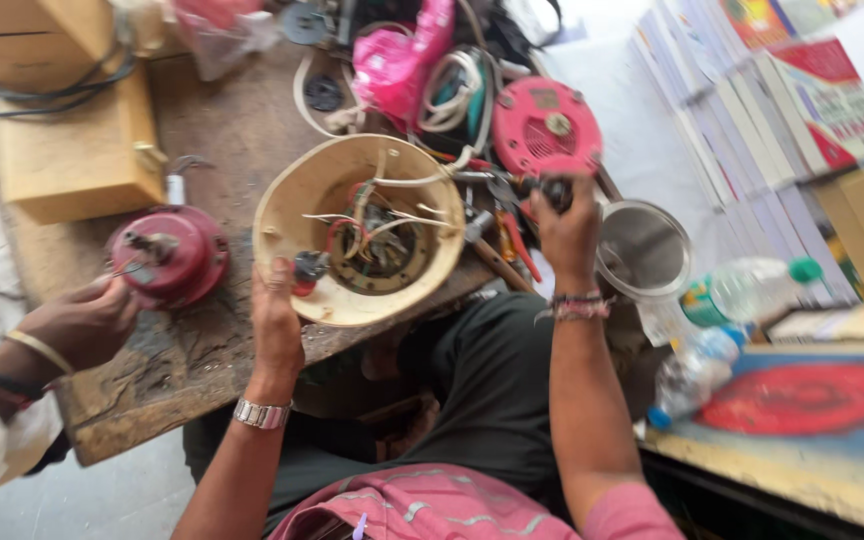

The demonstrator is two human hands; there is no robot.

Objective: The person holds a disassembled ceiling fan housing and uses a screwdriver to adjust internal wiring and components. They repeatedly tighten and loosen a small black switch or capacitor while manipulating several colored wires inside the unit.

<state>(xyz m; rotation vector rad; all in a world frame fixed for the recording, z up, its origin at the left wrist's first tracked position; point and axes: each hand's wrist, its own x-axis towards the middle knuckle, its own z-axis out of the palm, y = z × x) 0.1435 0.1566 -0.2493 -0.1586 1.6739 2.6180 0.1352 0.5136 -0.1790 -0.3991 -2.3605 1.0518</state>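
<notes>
Wooden and scratched, the workbench (222, 130) is carrying many loose parts. At the far left, a co-worker's hand (82, 322) with a thin bangle is resting at the bench edge, its fingers closed around the rim of a red round motor housing (169, 255); behind that, a yellow box (80, 160) is lying on the wood.

Near the middle, the person's left hand (277, 322), with a metal watch (260, 413) on the wrist, is gripping the near rim of a cream round appliance base (352, 228). This base is sitting open side up at the front edge of the bench, with coloured wires (372, 225) showing inside, and the thumb is pressing close to a small dark part with red.

More to the right, the right hand (567, 232) is raised and closed around a dark tool handle (555, 190); the picture is blurred there, so I cannot tell what kind of tool it is. Just above it a pink round cover (547, 127) is lying. To the right, a steel jar (644, 250) and plastic bottles (742, 292) are standing beside stacked cartons (752, 110)
</notes>
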